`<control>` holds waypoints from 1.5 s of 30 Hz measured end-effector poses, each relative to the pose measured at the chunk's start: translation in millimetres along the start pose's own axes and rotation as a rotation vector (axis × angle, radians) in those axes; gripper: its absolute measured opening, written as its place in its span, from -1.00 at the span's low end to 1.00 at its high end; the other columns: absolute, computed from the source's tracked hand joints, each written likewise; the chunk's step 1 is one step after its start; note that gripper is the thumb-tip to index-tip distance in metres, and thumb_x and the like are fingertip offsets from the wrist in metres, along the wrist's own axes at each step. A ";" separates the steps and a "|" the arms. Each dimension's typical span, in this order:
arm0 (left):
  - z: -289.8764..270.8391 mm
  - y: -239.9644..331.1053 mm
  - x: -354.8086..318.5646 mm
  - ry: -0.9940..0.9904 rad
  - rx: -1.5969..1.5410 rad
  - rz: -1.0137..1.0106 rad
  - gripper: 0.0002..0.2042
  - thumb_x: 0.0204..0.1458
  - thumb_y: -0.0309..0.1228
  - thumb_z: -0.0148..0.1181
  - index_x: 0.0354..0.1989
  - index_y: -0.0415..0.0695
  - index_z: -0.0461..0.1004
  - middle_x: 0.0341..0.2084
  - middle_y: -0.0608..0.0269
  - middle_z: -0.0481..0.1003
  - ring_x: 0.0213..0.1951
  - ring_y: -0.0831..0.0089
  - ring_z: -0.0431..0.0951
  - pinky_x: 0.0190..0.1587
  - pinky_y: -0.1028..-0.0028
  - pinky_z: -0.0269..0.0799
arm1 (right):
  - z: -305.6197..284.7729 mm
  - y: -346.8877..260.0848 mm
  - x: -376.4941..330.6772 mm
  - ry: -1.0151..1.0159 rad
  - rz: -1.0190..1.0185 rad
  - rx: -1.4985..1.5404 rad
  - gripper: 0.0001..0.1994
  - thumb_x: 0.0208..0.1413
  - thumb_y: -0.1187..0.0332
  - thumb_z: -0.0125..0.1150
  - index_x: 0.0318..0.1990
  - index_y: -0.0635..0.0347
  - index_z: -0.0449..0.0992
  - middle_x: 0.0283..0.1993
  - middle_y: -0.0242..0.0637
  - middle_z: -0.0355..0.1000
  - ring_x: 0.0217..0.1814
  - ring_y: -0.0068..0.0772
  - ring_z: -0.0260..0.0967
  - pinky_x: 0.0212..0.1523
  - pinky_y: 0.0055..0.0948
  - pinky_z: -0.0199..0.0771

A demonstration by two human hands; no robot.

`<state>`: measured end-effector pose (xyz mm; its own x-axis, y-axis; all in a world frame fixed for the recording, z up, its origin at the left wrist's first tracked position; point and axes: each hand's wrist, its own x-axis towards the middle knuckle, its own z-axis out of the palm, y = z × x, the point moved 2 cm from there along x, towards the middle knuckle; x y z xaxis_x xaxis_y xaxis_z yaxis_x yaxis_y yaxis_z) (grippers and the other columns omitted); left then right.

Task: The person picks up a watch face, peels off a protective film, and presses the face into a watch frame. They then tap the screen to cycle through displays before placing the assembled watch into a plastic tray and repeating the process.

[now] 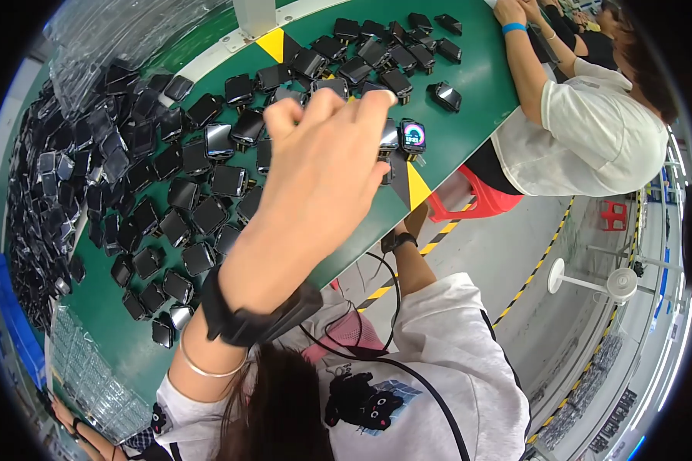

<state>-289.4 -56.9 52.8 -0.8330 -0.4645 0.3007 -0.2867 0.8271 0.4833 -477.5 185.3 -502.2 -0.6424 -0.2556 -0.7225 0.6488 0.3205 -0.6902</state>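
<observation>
Left hand [323,165] raised over green tabletop [469,92], grip pinching a watch body hidden under its fingertips [377,98], lit-screen watch [413,136] just beside, loose black watches [207,215] spread behind; right hand unseen

A red plastic stool [469,203] stands on the grey floor [507,261] beside the green tabletop [477,84]. Yellow and black striped tape [534,273] runs across the floor. A white pedestal fan [619,283] stands further off, with a small red stool [613,215] near it. A co-worker in a white shirt [592,134] sits at the tabletop's far end, wearing a blue wristband [514,28]. Clear plastic trays [92,380] lie at the near edge.
</observation>
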 end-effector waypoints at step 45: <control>40.3 -15.7 10.1 0.023 -0.149 0.028 -0.71 -0.09 -0.53 0.21 -0.15 -0.14 0.37 -0.27 0.24 0.50 -0.18 0.31 0.43 -0.06 0.30 0.09 | 64.4 -390.2 -273.2 0.616 -1.360 -0.921 -0.72 0.00 0.27 0.30 -0.17 0.20 0.46 -0.18 -0.09 0.39 0.01 -0.14 0.25 0.03 -0.26 0.22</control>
<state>-312.4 -61.8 15.1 -0.8281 -0.4506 0.3335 -0.1887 0.7843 0.5910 -528.9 71.3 -38.0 -0.6726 -0.4752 0.5673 -0.7154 0.6137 -0.3341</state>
